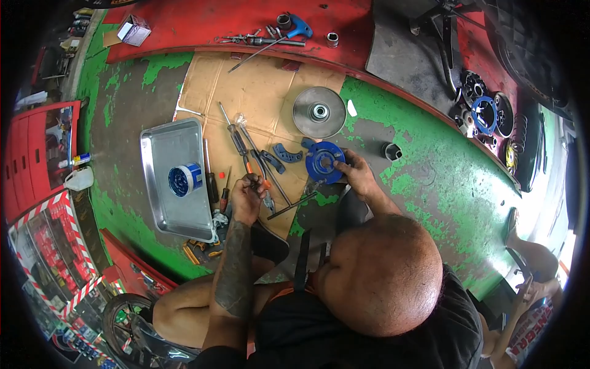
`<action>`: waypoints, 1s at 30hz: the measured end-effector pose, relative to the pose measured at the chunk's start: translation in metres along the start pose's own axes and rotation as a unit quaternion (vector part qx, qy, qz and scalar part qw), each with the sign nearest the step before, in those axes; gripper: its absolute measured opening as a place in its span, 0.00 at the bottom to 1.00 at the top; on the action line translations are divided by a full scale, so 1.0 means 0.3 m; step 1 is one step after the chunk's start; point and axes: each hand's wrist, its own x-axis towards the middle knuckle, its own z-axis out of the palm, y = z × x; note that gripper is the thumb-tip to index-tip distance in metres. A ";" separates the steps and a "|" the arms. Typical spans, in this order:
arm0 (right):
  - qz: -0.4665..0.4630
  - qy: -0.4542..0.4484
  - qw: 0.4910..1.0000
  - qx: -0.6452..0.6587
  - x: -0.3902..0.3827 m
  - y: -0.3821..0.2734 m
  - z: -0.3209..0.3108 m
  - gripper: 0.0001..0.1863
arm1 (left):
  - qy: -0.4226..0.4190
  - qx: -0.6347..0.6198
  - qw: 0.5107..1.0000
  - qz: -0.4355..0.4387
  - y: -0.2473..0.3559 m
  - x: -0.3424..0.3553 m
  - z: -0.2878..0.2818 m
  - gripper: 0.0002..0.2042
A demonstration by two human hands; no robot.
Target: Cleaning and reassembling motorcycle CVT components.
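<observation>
My right hand [358, 174] grips the rim of a round blue clutch plate [318, 171], which has a raised metal centre. Closed around orange-handled pliers [268, 202], my left hand [247, 195] is to the left of the plate, with the jaws pointing toward me. Between and beyond the hands, curved blue clutch shoes [272, 162] lie on the cardboard [264, 92]. A T-handle wrench [292, 206] rests just right of the pliers. Farther off sits a round metal pulley [319, 112] with a central hub.
A metal tray [161, 212] at left holds a tub of blue grease [185, 179]. Screwdrivers [236, 138] lie beside it. A socket [391, 151] stands on the green floor at right. Tools and clutch parts [484, 115] cover the red platform [184, 31]. Another person [534, 264] is at far right.
</observation>
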 end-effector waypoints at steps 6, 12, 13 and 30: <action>-0.058 -0.022 0.998 0.003 0.117 -0.047 0.130 0.20 | 0.046 0.058 0.997 -0.033 0.004 -0.009 0.026 0.08; -0.130 -0.034 0.970 -0.203 0.222 -0.051 0.082 0.22 | 0.030 0.081 0.995 -0.052 -0.020 0.001 0.128 0.06; -0.136 -0.032 0.956 -0.257 0.217 -0.067 0.100 0.22 | 0.034 0.081 0.995 -0.048 -0.008 0.000 0.124 0.06; -0.177 -0.019 0.933 -0.312 0.070 0.001 0.170 0.16 | -0.126 -0.100 0.987 -0.008 0.067 -0.030 0.165 0.22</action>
